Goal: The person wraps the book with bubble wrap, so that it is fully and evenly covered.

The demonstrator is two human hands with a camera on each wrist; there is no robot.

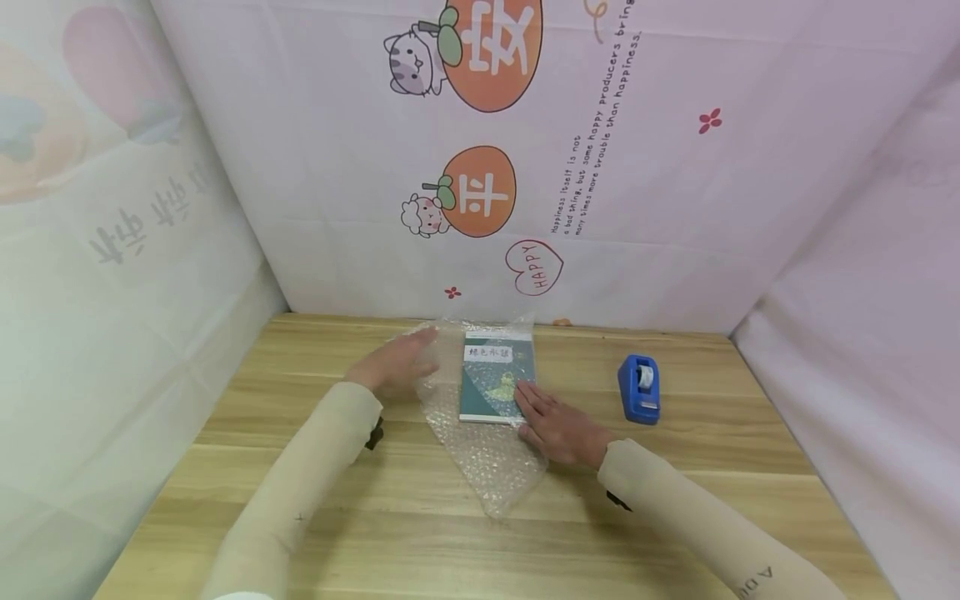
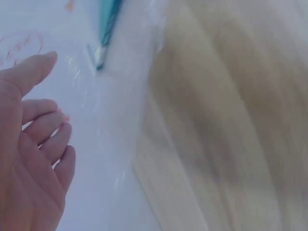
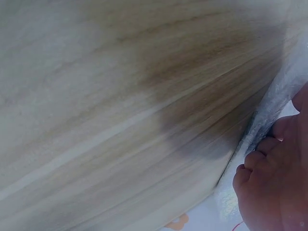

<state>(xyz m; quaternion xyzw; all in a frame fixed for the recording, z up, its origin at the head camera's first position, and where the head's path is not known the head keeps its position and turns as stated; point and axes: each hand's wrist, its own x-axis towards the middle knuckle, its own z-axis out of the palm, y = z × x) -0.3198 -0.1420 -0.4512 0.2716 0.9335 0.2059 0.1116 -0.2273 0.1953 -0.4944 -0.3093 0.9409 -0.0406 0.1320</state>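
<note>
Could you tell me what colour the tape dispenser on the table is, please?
The tape dispenser is blue, clearest in the head view.

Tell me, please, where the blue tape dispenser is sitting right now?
In the head view, the blue tape dispenser stands on the wooden table, right of the book and beyond the right hand, untouched.

The backdrop cloth [image 1: 675,208] is showing a heart reading "HAPPY" [image 1: 534,267], slanted English lines including "Happiness itself is not" [image 1: 600,142], and 2 orange fruits bearing "安" [image 1: 498,42] and "平" [image 1: 480,192]. The book [image 1: 495,379] is carrying a white label with small Chinese characters, too small to read.
</note>
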